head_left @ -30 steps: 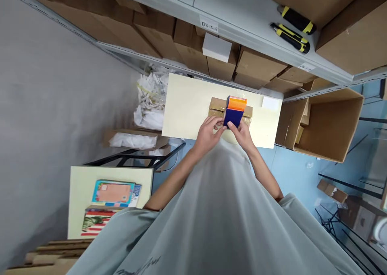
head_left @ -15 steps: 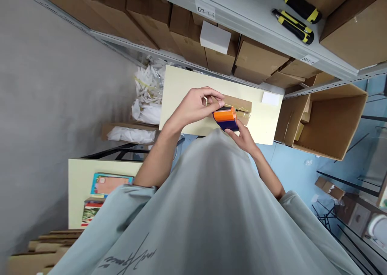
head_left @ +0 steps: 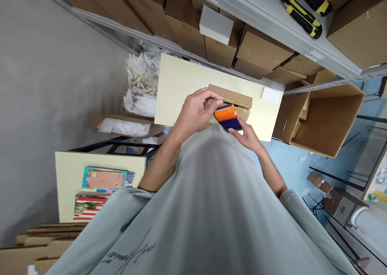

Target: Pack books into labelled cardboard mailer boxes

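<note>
My right hand (head_left: 246,136) grips an orange and dark-blue tape dispenser (head_left: 227,117) by its lower right side, its orange part facing up. My left hand (head_left: 201,108) is closed in a pinch at the dispenser's upper left edge; what its fingertips hold is too small to make out. Just behind both hands, a flat brown cardboard box (head_left: 234,96) lies on the pale yellow tabletop (head_left: 181,81). Shiny tape shows along the box, and its near part is partly hidden by the hands and the dispenser.
Cardboard boxes (head_left: 256,49) fill the shelf behind the tabletop. Two box cutters (head_left: 302,17) lie on the upper shelf. A large open carton (head_left: 329,118) stands at right. White packing material (head_left: 143,77) is heaped at left, and books (head_left: 104,178) lie on a lower left surface.
The view has shifted slightly. My left fingers have curled in closer at the dispenser's edge, and the dispenser is tilted a little more. My right hand keeps its grip.
</note>
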Action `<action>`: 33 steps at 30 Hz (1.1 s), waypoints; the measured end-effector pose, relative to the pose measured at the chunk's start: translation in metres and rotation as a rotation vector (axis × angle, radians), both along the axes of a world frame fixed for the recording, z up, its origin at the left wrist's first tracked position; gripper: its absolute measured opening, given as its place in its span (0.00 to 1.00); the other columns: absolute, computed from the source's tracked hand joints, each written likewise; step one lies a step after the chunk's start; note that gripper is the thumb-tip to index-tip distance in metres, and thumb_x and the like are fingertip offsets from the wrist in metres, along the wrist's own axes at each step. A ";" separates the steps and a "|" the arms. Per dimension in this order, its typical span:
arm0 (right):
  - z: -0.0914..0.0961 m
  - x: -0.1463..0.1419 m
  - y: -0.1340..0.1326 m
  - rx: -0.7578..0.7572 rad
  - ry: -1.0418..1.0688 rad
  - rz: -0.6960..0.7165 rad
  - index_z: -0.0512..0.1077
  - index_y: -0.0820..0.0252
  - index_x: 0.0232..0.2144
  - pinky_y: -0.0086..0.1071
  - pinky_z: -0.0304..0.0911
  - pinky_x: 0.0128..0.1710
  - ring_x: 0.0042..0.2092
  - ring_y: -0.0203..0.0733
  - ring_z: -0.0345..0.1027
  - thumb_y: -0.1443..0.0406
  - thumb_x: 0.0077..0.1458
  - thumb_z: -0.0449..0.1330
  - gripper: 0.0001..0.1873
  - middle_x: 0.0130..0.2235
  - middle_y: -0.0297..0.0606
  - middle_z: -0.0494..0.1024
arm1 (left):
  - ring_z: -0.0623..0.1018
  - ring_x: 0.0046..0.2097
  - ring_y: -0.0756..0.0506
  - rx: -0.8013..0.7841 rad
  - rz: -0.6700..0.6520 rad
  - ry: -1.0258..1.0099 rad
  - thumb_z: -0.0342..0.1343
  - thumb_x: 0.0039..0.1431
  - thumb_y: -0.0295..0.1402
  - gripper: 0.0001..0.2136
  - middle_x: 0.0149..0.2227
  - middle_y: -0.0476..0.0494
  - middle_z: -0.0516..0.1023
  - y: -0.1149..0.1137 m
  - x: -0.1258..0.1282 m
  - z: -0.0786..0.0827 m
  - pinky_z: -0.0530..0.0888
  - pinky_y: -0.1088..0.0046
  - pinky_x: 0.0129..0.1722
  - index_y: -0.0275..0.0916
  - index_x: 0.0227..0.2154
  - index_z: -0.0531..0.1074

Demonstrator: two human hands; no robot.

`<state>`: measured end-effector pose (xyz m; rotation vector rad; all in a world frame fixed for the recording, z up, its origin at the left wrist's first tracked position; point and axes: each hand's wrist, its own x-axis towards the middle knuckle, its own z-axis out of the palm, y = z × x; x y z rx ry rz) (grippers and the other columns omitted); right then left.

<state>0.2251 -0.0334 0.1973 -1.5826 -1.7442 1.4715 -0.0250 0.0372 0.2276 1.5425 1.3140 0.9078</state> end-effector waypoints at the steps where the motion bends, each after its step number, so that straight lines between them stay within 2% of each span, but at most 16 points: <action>1: 0.004 0.002 -0.001 -0.013 0.002 0.011 0.80 0.54 0.56 0.50 0.81 0.58 0.53 0.57 0.86 0.33 0.70 0.61 0.35 0.51 0.43 0.90 | 0.78 0.39 0.45 0.007 0.020 -0.007 0.64 0.76 0.45 0.12 0.40 0.43 0.84 -0.004 -0.001 -0.002 0.77 0.66 0.44 0.42 0.41 0.83; 6: 0.029 0.022 0.002 -0.133 -0.061 0.135 0.78 0.53 0.56 0.50 0.80 0.56 0.50 0.57 0.86 0.33 0.71 0.61 0.33 0.50 0.44 0.91 | 0.79 0.41 0.45 -0.036 0.193 -0.100 0.67 0.74 0.52 0.17 0.40 0.44 0.83 -0.012 -0.017 -0.017 0.78 0.68 0.44 0.42 0.41 0.81; 9: 0.038 0.037 0.017 -0.218 -0.145 0.211 0.79 0.53 0.49 0.51 0.80 0.52 0.47 0.59 0.86 0.31 0.67 0.63 0.34 0.46 0.45 0.90 | 0.81 0.43 0.45 -0.115 0.363 -0.189 0.69 0.71 0.53 0.19 0.40 0.44 0.83 -0.006 -0.030 -0.038 0.81 0.69 0.45 0.42 0.41 0.80; 12: 0.039 0.048 0.050 -0.314 -0.119 0.242 0.79 0.55 0.46 0.49 0.80 0.49 0.45 0.57 0.84 0.29 0.62 0.67 0.37 0.44 0.46 0.89 | 0.82 0.42 0.45 -0.237 0.457 -0.312 0.72 0.68 0.52 0.18 0.38 0.44 0.82 0.001 -0.034 -0.071 0.83 0.69 0.45 0.42 0.40 0.79; 16: 0.030 0.053 0.107 -0.403 -0.135 0.315 0.79 0.56 0.44 0.43 0.78 0.42 0.40 0.50 0.80 0.29 0.56 0.72 0.39 0.40 0.44 0.87 | 0.82 0.41 0.47 -0.457 0.573 -0.487 0.74 0.66 0.46 0.15 0.36 0.46 0.80 0.003 -0.023 -0.116 0.86 0.68 0.48 0.43 0.39 0.78; 18: 0.024 0.052 0.132 -0.455 -0.158 0.400 0.79 0.56 0.43 0.41 0.77 0.40 0.38 0.48 0.78 0.30 0.54 0.74 0.38 0.38 0.42 0.86 | 0.82 0.42 0.47 -0.522 0.627 -0.526 0.74 0.65 0.44 0.14 0.36 0.46 0.80 0.001 -0.018 -0.131 0.86 0.66 0.50 0.43 0.39 0.77; 21: 0.015 0.044 0.156 -0.509 -0.193 0.485 0.80 0.56 0.43 0.39 0.76 0.40 0.38 0.46 0.77 0.31 0.52 0.75 0.38 0.38 0.39 0.86 | 0.82 0.43 0.47 -0.536 0.671 -0.529 0.73 0.65 0.42 0.13 0.36 0.47 0.79 0.000 -0.015 -0.144 0.86 0.65 0.52 0.43 0.39 0.77; 26: 0.007 0.033 0.167 -0.516 -0.236 0.513 0.82 0.58 0.48 0.38 0.74 0.41 0.40 0.47 0.77 0.31 0.49 0.76 0.42 0.41 0.39 0.88 | 0.81 0.40 0.48 -0.543 0.726 -0.553 0.70 0.66 0.35 0.06 0.35 0.47 0.79 0.004 -0.016 -0.160 0.85 0.66 0.51 0.42 0.37 0.78; 30: 0.005 0.031 0.167 -0.524 -0.229 0.509 0.83 0.57 0.48 0.40 0.75 0.42 0.40 0.48 0.78 0.32 0.50 0.76 0.40 0.41 0.39 0.89 | 0.80 0.37 0.49 -0.554 0.761 -0.550 0.70 0.64 0.30 0.04 0.36 0.47 0.81 0.010 -0.013 -0.178 0.84 0.67 0.48 0.43 0.36 0.80; 33: 0.004 0.029 0.167 -0.525 -0.213 0.501 0.83 0.56 0.46 0.41 0.75 0.43 0.40 0.47 0.78 0.32 0.51 0.75 0.38 0.40 0.39 0.88 | 0.78 0.34 0.50 -0.624 0.764 -0.526 0.68 0.61 0.26 0.05 0.34 0.47 0.81 0.015 -0.008 -0.195 0.81 0.69 0.44 0.41 0.33 0.79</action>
